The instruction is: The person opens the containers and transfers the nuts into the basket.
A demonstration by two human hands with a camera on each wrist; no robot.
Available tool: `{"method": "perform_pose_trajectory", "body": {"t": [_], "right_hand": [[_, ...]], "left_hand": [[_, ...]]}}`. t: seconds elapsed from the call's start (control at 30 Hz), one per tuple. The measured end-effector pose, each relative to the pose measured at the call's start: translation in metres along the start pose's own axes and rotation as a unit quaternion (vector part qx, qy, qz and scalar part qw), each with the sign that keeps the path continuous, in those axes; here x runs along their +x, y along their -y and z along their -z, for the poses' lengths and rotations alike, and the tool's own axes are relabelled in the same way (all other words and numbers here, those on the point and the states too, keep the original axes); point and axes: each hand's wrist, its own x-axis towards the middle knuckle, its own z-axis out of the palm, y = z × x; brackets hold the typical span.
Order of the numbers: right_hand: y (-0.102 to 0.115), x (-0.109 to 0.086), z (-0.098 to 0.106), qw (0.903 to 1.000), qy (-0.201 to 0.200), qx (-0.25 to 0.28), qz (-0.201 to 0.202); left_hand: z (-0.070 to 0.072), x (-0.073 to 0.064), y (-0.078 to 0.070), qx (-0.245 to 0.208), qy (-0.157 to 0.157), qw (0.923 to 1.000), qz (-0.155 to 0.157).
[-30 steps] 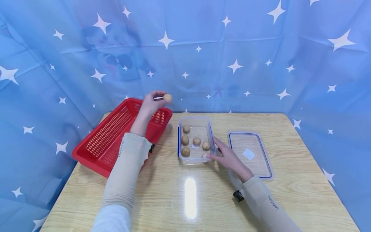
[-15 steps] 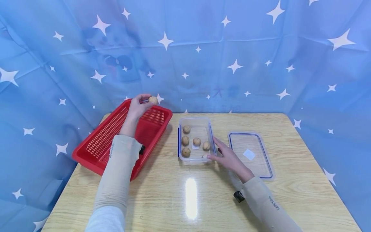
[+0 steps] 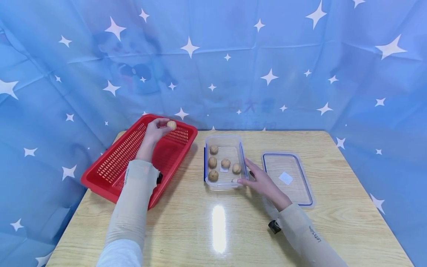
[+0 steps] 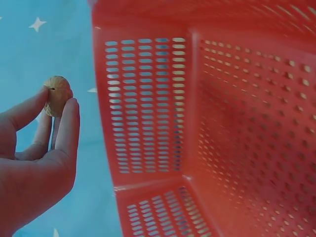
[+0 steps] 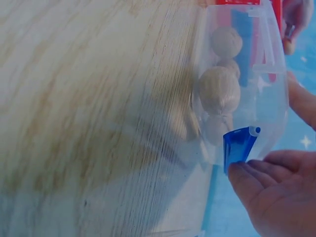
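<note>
My left hand [image 3: 154, 131] pinches a walnut [image 3: 171, 125] between thumb and fingertips, over the far end of the red plastic basket [image 3: 188, 142]. In the left wrist view the same walnut [image 4: 58, 96] shows beside the basket's slotted wall. A clear food container [image 3: 224, 138] stands mid-table with several walnuts [image 3: 225, 163] inside. Around its right near corner, my right hand [image 3: 263, 182] holds it, thumb at the near rim and fingers along the right side. In the right wrist view, fingertips touch its blue clip [image 5: 239, 143].
A clear lid [image 3: 283, 163] with a blue seal lies on the wooden table [image 3: 186, 230], right of the container. A blue curtain [image 3: 213, 66] with white stars closes off the back and sides.
My left hand has moved left from near the basket's far right corner, then slightly down, carrying the walnut over the basket. The right hand and container have stayed in place.
</note>
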Motion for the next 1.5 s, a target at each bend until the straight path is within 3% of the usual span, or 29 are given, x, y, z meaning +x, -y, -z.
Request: {"method": "perform_pose_trajectory", "body": {"t": [0.3, 0.67, 0.9, 1.17, 1.3, 1.5], "right_hand": [[0.0, -0.001, 0.0, 0.9999, 0.005, 0.001, -0.009], [0.003, 0.0, 0.0, 1.0, 0.005, 0.006, -0.003], [0.003, 0.0, 0.001, 0.9999, 0.01, 0.005, -0.013], [0.002, 0.0, 0.0, 0.9996, 0.015, 0.013, -0.018], [0.002, -0.001, 0.0, 0.9995, 0.016, 0.015, -0.021], [0.004, -0.001, 0.0, 0.9996, 0.013, 0.015, -0.02]], "left_hand": [[0.001, 0.004, 0.026, 0.047, 0.016, 0.9987, -0.002], [0.001, 0.009, 0.052, 0.097, 0.052, 0.9932, 0.036], [0.001, 0.012, 0.064, 0.143, 0.051, 0.9861, 0.068], [0.002, 0.013, 0.073, 0.147, 0.066, 0.9827, 0.092], [0.003, 0.012, 0.073, 0.143, 0.083, 0.9816, 0.095], [0.004, 0.011, 0.075, 0.159, 0.086, 0.9799, 0.084]]}}
